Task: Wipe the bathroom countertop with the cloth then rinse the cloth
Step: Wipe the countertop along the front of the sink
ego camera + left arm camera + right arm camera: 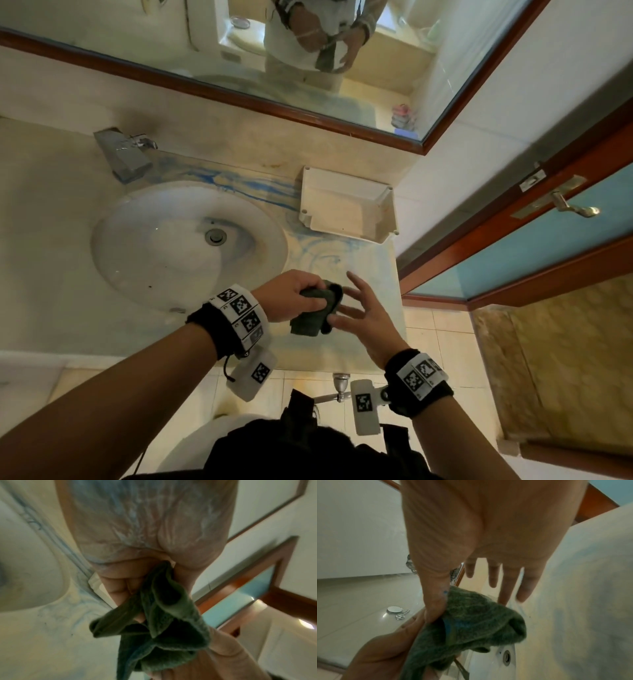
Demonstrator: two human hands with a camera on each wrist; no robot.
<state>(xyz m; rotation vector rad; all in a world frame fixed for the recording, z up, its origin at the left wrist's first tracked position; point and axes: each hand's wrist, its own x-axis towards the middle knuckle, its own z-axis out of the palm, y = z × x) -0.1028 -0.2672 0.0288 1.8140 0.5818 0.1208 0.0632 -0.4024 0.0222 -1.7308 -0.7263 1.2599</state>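
A crumpled dark green cloth (310, 318) hangs just above the front right of the countertop (359, 267), which is smeared with blue streaks. My left hand (317, 298) grips the cloth's upper part, fingers curled round it; the left wrist view shows the cloth (163, 628) bunched in that fist. My right hand (346, 301) is beside the cloth on its right with fingers straight and spread. Its thumb (435, 601) touches the cloth (471, 626). The white oval sink (137, 260) lies to the left of both hands.
A chrome faucet (123, 154) stands behind the basin, and the drain (215, 236) is at its middle. A white plastic tray (346, 205) sits at the back right of the counter. Above runs a wood-framed mirror (308, 116). A door with a metal handle (575, 209) is on the right.
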